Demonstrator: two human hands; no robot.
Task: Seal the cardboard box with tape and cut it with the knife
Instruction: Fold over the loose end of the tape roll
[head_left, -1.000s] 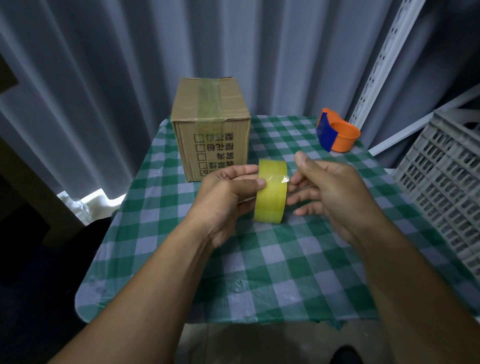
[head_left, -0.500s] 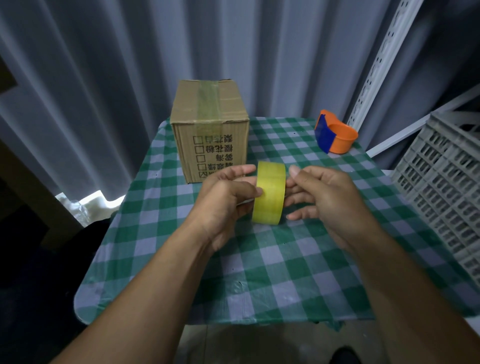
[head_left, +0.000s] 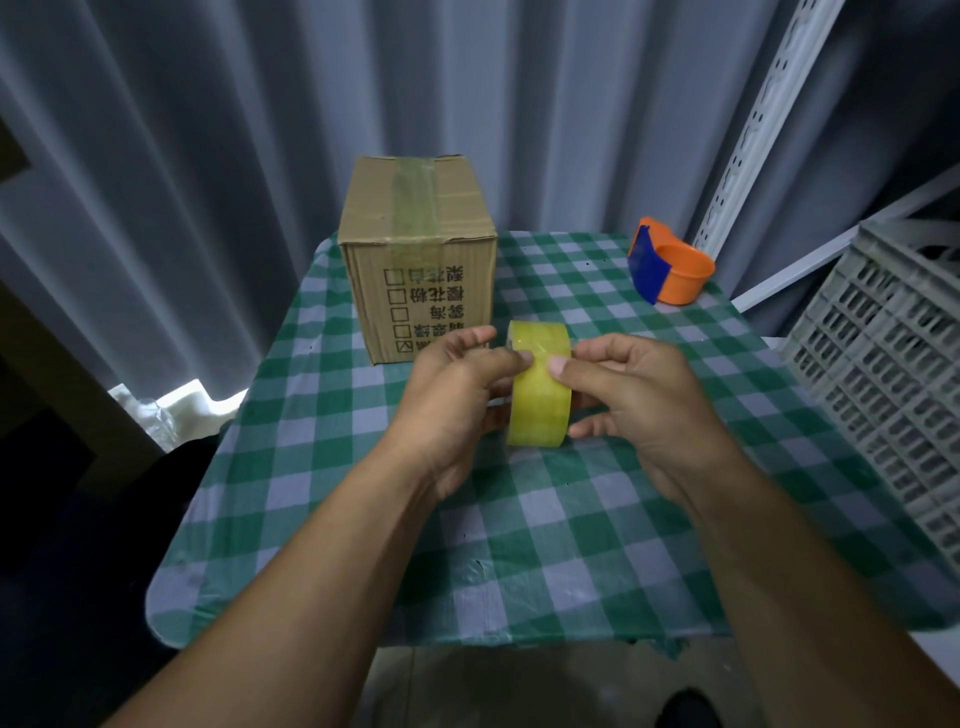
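Note:
A yellow tape roll (head_left: 538, 402) stands on edge just above the checked table, held between both hands. My left hand (head_left: 457, 400) grips its left side, thumb tip on the outer band. My right hand (head_left: 631, 395) holds the right side, thumb pressed on the band near the top. Behind them stands a closed cardboard box (head_left: 415, 249) with a tape strip along its top and printed characters on its front. An orange and blue tape cutter (head_left: 667, 267) lies at the far right of the table. No separate knife is visible.
The green and white checked tablecloth (head_left: 571, 545) covers a small table with its front edge near me. A grey plastic crate (head_left: 893, 364) stands close at the right. Grey curtains hang behind, and a white perforated rail (head_left: 748, 130) leans at the back right.
My right thumb has moved from the roll's side onto its outer band, close to my left thumb. The roll stays in nearly the same place between my hands.

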